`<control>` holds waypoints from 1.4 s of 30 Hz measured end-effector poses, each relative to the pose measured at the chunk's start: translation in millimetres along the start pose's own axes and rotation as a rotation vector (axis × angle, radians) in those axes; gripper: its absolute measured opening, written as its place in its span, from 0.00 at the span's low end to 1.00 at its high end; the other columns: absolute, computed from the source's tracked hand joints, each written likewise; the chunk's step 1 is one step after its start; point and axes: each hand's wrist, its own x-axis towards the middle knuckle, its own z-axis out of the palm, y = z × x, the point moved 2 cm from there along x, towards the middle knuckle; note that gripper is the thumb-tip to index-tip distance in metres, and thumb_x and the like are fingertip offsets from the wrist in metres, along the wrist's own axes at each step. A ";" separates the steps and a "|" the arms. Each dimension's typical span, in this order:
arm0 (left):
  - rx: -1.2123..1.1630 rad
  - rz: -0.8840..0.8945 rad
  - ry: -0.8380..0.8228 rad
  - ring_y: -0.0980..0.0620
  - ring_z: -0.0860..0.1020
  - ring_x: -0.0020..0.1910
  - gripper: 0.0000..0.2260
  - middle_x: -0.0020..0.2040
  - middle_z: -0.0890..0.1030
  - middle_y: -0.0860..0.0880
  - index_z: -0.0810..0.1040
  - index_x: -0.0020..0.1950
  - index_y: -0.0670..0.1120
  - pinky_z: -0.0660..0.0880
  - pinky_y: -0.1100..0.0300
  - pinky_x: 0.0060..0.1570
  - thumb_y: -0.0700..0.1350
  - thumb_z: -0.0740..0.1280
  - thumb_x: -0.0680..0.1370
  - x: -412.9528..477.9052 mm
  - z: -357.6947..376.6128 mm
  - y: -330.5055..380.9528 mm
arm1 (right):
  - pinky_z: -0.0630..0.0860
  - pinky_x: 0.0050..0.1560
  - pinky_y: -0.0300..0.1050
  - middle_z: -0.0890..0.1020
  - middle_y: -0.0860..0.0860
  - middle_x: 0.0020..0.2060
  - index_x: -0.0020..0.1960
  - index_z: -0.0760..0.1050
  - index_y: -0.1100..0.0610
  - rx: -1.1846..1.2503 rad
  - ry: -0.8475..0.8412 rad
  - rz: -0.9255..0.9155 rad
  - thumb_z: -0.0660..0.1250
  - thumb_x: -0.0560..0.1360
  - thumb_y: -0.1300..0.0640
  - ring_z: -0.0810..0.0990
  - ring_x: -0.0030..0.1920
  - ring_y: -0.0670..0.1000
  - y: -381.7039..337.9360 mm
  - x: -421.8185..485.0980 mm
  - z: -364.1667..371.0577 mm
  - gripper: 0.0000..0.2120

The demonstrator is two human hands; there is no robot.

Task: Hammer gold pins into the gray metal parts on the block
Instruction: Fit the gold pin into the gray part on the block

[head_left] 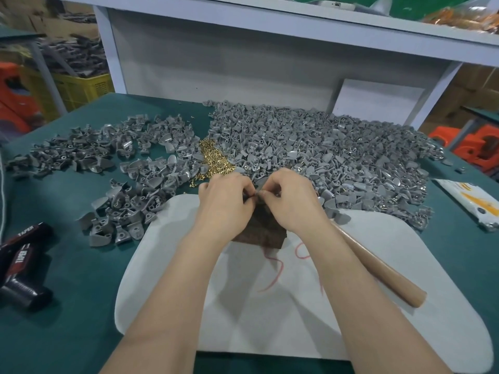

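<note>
Item 1. Left hand (226,201): over the block, fingers (247,191) curled, tips pinching a gray metal part (260,184).
Item 2. Right hand (294,198): just beside the left, fingers (271,195) curled, tips pinching the same part from the 3 o'clock side. Whether either hand also held a pin could not be told.
Item 3. Block (266,232): dark brown, at the far edge of the white pad (297,319), mostly hidden under both hands.
Item 4. Gold pins (214,160): loose heap at 11 o'clock from the block, between the two heaps of parts.
Item 5. Large heap of gray parts (324,147): spread from 12 to 3 o'clock.
Item 6. Smaller heap of gray parts (108,157): from 9 to 11 o'clock.
Item 7. Hammer handle (378,265): wooden, lying on the pad at 4 o'clock, its head hidden behind the right wrist.
Item 8. Black tools (21,260): on the green counter (67,306) at 8 o'clock.
Item 9. White packet (469,201): at 3 o'clock, near the counter's edge.
</note>
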 end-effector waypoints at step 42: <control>-0.010 -0.004 0.000 0.46 0.71 0.56 0.02 0.50 0.78 0.52 0.77 0.44 0.52 0.66 0.50 0.58 0.45 0.67 0.76 -1.1 -2.0 3.2 | 0.70 0.53 0.50 0.79 0.54 0.46 0.44 0.80 0.60 0.026 0.124 -0.056 0.66 0.73 0.62 0.77 0.49 0.54 -1.9 -9.7 3.7 0.04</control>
